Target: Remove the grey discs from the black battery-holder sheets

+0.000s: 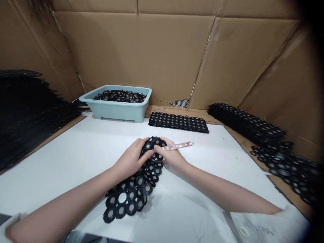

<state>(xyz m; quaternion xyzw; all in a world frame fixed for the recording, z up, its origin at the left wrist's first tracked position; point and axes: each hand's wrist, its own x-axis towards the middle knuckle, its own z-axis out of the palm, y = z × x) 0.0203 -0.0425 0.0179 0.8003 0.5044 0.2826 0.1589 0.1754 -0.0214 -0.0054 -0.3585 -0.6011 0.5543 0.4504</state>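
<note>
Cardboard walls (164, 50) enclose a white tabletop (76, 152) where two bare hands close on a black mat of linked discs (131, 195), its loose end trailing from the grip toward the wearer. The left hand (135, 155) clasps one side of the bent top; the right hand (172, 152) holds the other, pinning a plastic-wrapped slim tool (182, 145) beneath its thumb, the tip hidden. Slick wrapping could let the tool slip and jab the left hand close by; dangling discs could twist and snag.

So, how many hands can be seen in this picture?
2: the left hand at the left side of the black disc piece; the right hand opposite, with a pinkish tool.
</note>
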